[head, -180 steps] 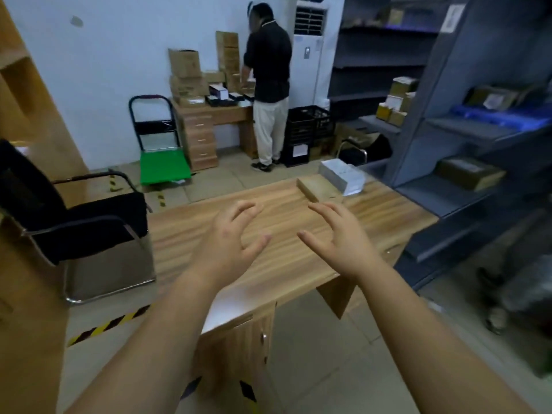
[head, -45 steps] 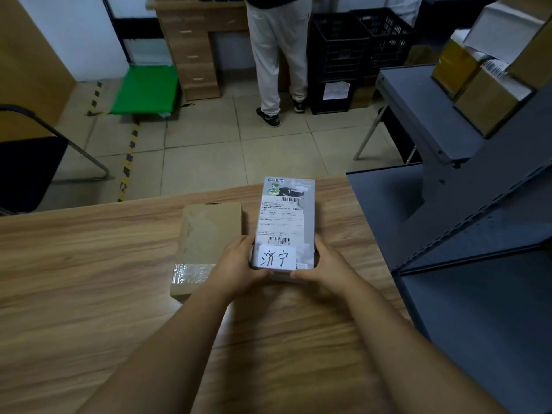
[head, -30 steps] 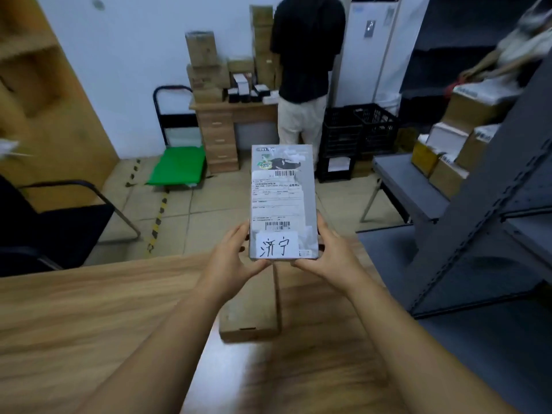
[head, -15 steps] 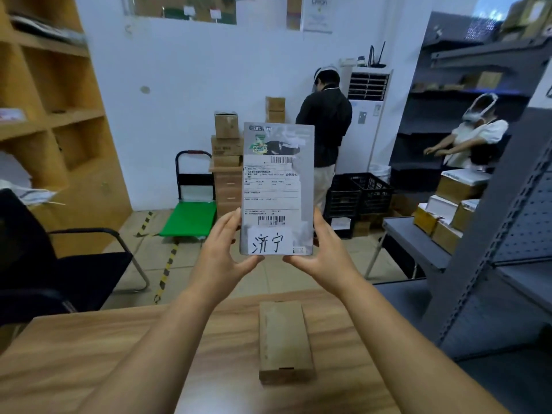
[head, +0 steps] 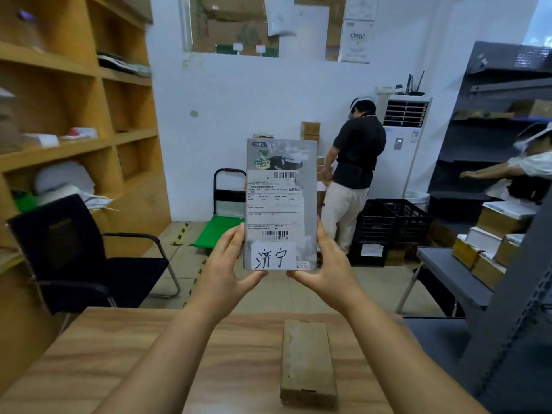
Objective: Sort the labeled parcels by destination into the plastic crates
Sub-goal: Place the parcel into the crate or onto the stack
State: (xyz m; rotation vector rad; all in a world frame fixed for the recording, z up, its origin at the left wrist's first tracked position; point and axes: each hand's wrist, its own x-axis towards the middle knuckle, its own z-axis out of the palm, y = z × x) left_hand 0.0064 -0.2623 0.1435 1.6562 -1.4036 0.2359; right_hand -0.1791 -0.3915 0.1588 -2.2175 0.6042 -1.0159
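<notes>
Two hands: left hand [head: 222, 273] and right hand [head: 328, 270] grip the grey parcel's [head: 280, 201] lower sides, fingers [head: 235, 239] curled behind.
Grey parcel: upright, frame centre, label facing camera.
Brown parcel [head: 307, 366]: flat on tabletop [head: 119, 354], lower centre.
Black crates [head: 391, 222]: floor, centre right.

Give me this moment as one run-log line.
step: label check | left hand: grips grey parcel lower left | right hand: grips lower right | brown box: on table | black crates: on floor
</notes>
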